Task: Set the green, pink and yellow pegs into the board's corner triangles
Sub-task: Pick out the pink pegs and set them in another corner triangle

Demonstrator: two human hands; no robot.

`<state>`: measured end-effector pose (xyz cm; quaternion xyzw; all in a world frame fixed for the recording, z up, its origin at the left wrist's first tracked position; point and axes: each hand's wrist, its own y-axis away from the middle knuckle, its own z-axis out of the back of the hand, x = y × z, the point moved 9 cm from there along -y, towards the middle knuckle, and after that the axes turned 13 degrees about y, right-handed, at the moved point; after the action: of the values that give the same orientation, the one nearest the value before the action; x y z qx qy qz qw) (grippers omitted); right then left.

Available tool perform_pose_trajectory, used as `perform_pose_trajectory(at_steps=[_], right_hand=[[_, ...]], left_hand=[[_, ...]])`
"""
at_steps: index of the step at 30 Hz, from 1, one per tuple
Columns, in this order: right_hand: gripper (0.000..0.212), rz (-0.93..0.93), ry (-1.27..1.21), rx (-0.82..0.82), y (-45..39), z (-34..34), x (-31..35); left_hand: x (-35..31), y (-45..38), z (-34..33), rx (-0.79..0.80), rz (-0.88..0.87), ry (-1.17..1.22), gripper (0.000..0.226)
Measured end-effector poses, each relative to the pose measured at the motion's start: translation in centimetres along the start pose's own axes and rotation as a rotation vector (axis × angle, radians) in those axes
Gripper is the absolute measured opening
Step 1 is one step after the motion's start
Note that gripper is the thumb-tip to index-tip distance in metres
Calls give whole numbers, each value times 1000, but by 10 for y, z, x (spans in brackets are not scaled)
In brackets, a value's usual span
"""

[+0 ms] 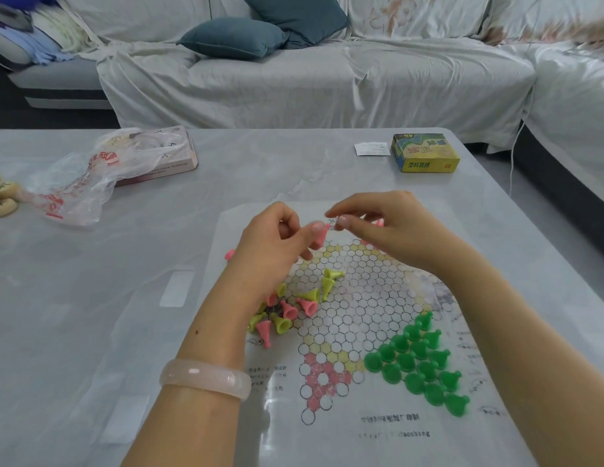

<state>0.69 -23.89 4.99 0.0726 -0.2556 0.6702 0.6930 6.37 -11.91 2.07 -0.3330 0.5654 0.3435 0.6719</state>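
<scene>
A thin paper checkers board [331, 429] lies on the table before me. Several green pegs [420, 364] stand packed in its near right corner triangle. Loose pink and yellow pegs [287, 311] lie tipped in a heap on the board's left side. My left hand [273, 244] pinches a pink peg [321, 235] between thumb and fingers over the board's far part. My right hand [385, 224] hovers just right of it, fingertips almost touching the peg's top; more pink pegs [378, 224] show partly under it. One pink peg [229, 254] lies off the board's left edge.
A yellow-green peg box [425, 153] and a white slip [371, 149] sit at the far right of the grey table [125, 264]. A pink box under a crumpled plastic bag [91, 176] lies far left, beside beige discs [0, 200]. A covered sofa [310, 79] stands behind.
</scene>
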Motion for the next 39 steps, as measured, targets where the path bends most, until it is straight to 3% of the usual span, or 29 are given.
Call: perform_pose_trajectory(at_steps=[5,11,13,17,21,26,32,39], right_hand=[[14,-27,-299,31,5,-2,12],[9,-57,-461,-20,8,1,11],[8,-70,-461,-25,8,1,6],[7,-147,-428,-115,10,16,-18],[12,-196,-434,-268,14,38,-36],[12,-200,-425,-307,19,46,-42],[12,-266,-167,-214,32,48,-65],[8,-265,202,76,50,20,-85]], left_hand=[[-8,1,7,-60,-43,273,28],[-7,5,-4,-5,1,222,26],[-6,8,-5,57,65,38,23],[1,25,-5,300,146,-609,17],[16,41,-14,388,222,-746,25],[20,42,-24,349,103,-954,21],[24,41,-25,310,56,-942,6],[26,38,-23,310,32,-922,5]])
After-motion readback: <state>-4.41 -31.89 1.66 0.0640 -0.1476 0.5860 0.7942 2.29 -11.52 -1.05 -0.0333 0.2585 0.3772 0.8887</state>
